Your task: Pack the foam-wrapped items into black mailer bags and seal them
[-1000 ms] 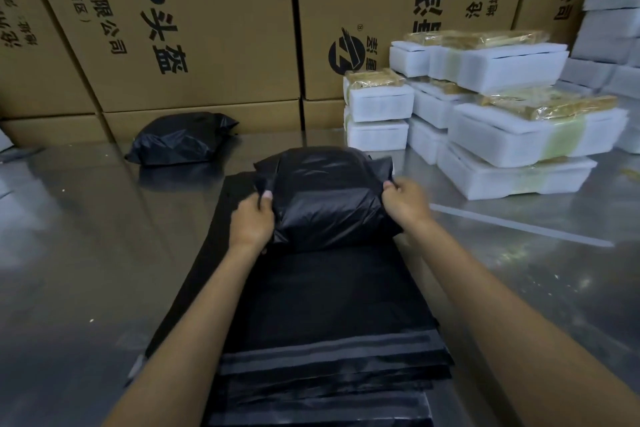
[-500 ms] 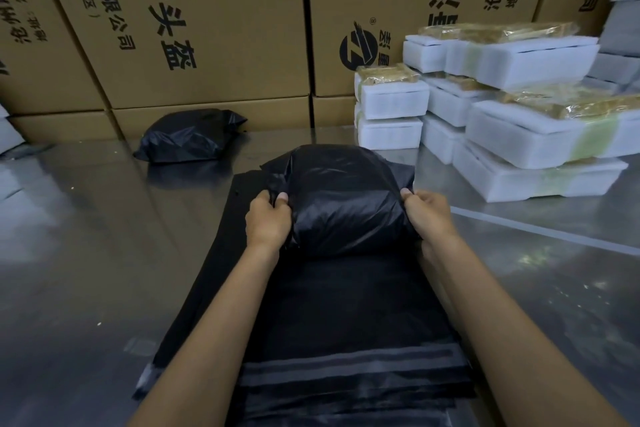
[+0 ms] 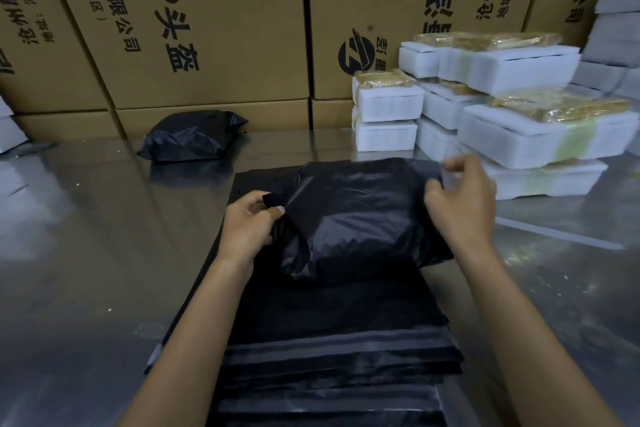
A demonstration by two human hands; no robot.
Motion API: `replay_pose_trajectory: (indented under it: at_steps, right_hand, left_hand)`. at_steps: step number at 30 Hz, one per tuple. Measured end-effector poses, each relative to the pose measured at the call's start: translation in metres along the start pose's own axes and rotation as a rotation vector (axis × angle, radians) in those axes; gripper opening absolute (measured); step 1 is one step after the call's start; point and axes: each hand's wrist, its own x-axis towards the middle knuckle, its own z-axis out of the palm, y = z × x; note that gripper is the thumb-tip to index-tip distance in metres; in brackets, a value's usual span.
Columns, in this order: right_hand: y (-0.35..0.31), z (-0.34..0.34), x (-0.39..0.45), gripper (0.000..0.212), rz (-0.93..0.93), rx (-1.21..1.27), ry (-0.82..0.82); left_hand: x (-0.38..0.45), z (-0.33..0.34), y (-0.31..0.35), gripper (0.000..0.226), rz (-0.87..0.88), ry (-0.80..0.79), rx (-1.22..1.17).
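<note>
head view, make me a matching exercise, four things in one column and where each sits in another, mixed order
Things:
1. filled black bag
2. sealed black parcel
3. foam-wrapped items
4. flat mailer bags

Places:
A. stacked at the right, in front of the cardboard boxes
B. alone at the back left of the metal table
C. held between the left hand and the right hand
D. piled flat under the forearms, nearest the camera

Pairs: 1-C, 2-B, 3-A, 4-D
</note>
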Motion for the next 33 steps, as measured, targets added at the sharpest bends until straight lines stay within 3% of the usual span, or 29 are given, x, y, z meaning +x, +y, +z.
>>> replay_pose_trajectory:
  at_steps: [2, 5, 7, 11, 15, 24, 33]
  right_hand:
    - [-0.032, -0.003, -0.007, 0.023, -0.262, 0.072, 0.081]
    - [-0.08, 0.02, -0.012, 0.015, -0.469, 0.223, -0.181]
    - [-0.102, 0.046, -0.017, 0.016, -0.468, 0.264, -0.446]
    - [-0.106, 0.085, -0.016, 0.015, -0.438, 0.073, -0.786]
    - [-0.086, 0.092, -0.01, 0.02, -0.407, 0.113, -1.025]
    - [-0.081, 0.09, -0.01, 0.018, -0.327, 0.401, -0.995]
    - [-0.086, 0.101, -0.013, 0.011, -0.221, 0.446, -0.832]
  left_hand:
    - [0.0, -0.006, 0.004, 0.024, -0.001, 0.021, -0.107]
    - [-0.002, -0.007, 0.007, 0.029, 0.071, 0.027, -0.148]
    - [-0.005, -0.008, 0.009, 0.032, 0.234, 0.024, -0.097]
    - [-0.004, -0.014, 0.014, 0.028, 0.628, 0.029, 0.098]
    - [-0.001, -0.015, 0.014, 0.029, 0.716, 0.067, 0.142]
    - [0.0, -0.009, 0.012, 0.045, 0.702, 0.14, 0.201]
    - [0.001, -0.009, 0.012, 0.04, 0.68, 0.098, 0.21]
